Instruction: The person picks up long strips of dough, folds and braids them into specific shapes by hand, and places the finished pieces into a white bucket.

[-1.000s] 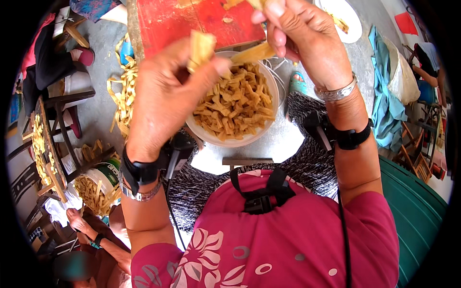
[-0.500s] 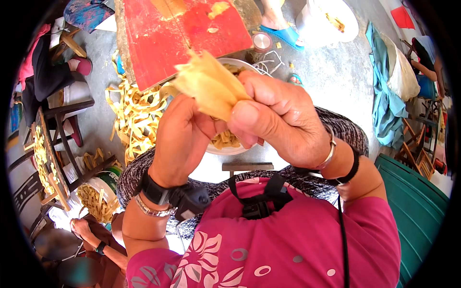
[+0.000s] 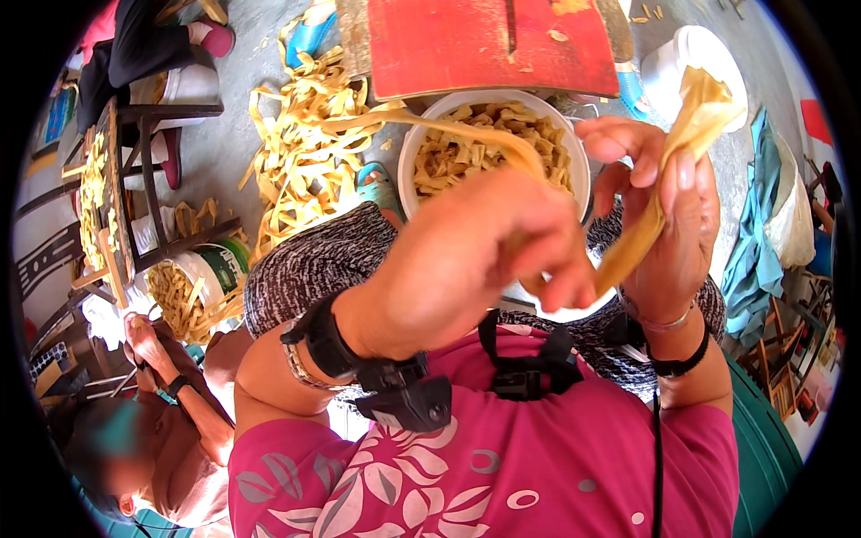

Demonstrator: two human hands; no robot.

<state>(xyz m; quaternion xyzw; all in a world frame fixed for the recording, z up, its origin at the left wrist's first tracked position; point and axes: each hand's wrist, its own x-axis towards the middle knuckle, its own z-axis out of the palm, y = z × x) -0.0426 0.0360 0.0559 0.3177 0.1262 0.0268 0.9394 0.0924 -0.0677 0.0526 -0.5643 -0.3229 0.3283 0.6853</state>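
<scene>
A long, flat, pliable yellow strip runs between my two hands. My left hand is over the near side of the bowl, its curled fingers at the strip and blurred by motion. Farther right, my right hand pinches the strip against its fingers, index finger raised, and the strip's wide end sticks up beyond the fingertips. The strip's other part passes behind my left hand and trails over the bowl toward the pile. Below is a white bowl filled with short folded yellow pieces.
A red board stands beyond the bowl. Loose yellow strips are heaped on the floor at left, near a tipped bucket of strips. Another person's hands are at lower left. A white bucket stands far right.
My hands have moved apart; the right hand went right with the strip's end, the left shifted right and nearer. The strip is now stretched between them, and the view has shifted, uncovering the bowl.
</scene>
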